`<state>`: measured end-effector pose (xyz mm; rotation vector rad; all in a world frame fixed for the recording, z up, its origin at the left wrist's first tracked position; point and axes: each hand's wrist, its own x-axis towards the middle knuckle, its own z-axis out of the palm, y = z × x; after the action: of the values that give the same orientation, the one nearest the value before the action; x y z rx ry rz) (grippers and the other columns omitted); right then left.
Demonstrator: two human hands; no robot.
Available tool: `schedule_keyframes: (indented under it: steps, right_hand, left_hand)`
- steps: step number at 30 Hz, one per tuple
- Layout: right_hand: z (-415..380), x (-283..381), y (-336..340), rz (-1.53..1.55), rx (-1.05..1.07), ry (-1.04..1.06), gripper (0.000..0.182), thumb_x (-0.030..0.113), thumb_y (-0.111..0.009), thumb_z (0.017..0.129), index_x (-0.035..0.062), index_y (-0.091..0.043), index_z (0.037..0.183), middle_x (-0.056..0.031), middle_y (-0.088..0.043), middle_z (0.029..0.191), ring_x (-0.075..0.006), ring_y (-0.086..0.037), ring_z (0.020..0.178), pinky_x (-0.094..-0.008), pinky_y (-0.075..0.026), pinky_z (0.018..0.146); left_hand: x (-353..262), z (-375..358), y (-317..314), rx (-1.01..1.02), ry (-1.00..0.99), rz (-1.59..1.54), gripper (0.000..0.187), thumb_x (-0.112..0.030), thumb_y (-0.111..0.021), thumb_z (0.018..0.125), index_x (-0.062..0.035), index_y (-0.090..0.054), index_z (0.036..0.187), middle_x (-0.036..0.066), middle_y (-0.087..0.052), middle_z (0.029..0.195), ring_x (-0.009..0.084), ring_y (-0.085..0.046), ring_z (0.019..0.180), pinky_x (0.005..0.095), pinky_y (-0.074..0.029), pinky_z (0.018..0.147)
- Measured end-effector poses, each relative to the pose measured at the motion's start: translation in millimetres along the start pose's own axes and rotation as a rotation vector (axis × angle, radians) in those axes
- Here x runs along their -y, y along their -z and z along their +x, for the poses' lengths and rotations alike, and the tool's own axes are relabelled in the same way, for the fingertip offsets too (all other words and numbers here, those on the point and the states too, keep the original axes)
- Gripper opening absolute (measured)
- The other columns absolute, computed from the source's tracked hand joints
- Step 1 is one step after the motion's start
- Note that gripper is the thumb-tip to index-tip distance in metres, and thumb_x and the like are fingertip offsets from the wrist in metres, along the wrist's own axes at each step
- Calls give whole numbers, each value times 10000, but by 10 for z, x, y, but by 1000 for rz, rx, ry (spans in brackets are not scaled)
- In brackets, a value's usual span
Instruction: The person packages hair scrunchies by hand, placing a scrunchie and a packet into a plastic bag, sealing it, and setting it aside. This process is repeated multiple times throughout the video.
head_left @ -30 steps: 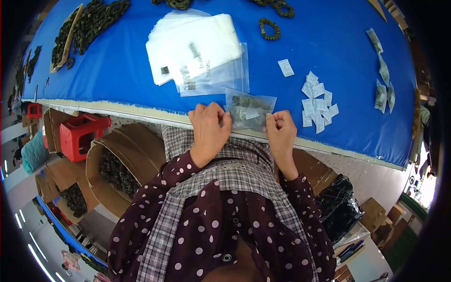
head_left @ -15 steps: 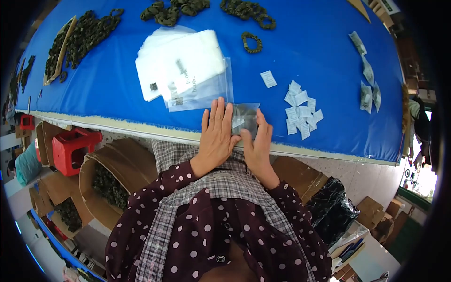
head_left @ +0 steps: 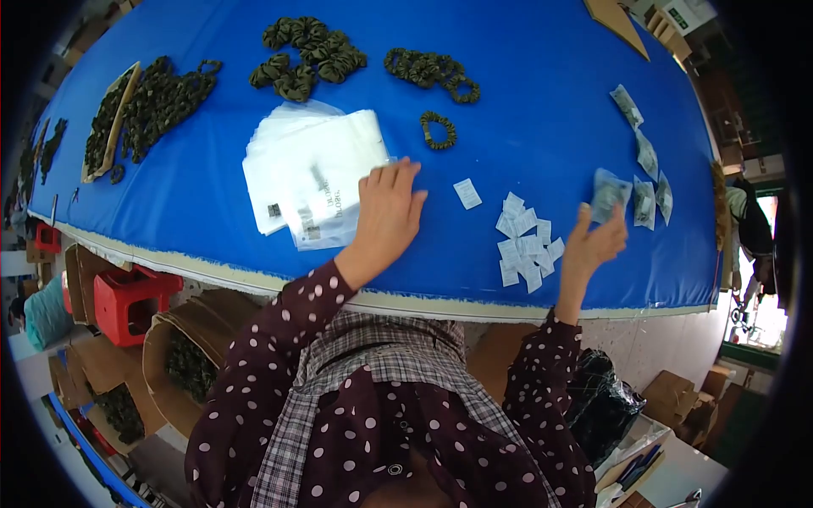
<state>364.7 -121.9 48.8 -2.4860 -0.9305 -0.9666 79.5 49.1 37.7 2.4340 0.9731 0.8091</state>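
Moved the filled clear packet (head_left: pixel 609 190) since half a second ago: from under both hands near the centre to the right of the frame, just beside four similar packets (head_left: pixel 646 154). Seems to mean done with pressing it flat and now grouping it with them. Has the right hand (head_left: pixel 595 244) at its lower edge, thumb and fingers parted; unclear, through blur, whether gripping or letting go. Has the left hand (head_left: pixel 388 212) away from it, fingers loosely extended, nothing visibly gripped, over the right edge of the printed plastic bags (head_left: pixel 334 157), left of centre.
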Motion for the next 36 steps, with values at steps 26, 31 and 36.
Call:
schedule_keyframes:
  steps: [26, 31, 36]
  right_hand:
    - [-465, 1636, 465, 1775, 887, -334, 166, 137, -643, 987, -23, -661, 1029, -59, -577, 972, -151, -511, 844, -278, -440, 764]
    - [-619, 1596, 483, 2116, 819, -523, 178, 147, -639, 992, -18, -668, 1051, -46, -572, 981, -155, -514, 852, -273, -429, 777]
    - [-531, 1569, 368, 1289, 945, -166, 185, 148, -674, 964, -22, -659, 1034, -94, -600, 982, -222, -541, 909, -333, -453, 839]
  left_hand:
    - [290, 102, 275, 166, 319, -845, 213, -101, -641, 923, -10, -676, 1112, 46, -682, 812, 106, -495, 608, 256, -439, 596]
    - [461, -22, 463, 105, 373, -783, 175, -76, -618, 977, -11, -663, 1133, 32, -678, 845, 87, -572, 731, 221, -471, 706]
    - [53, -177, 310, 76, 574, -1170, 148, -91, -644, 972, 3, -654, 1086, 55, -693, 834, 111, -647, 754, 226, -509, 703]
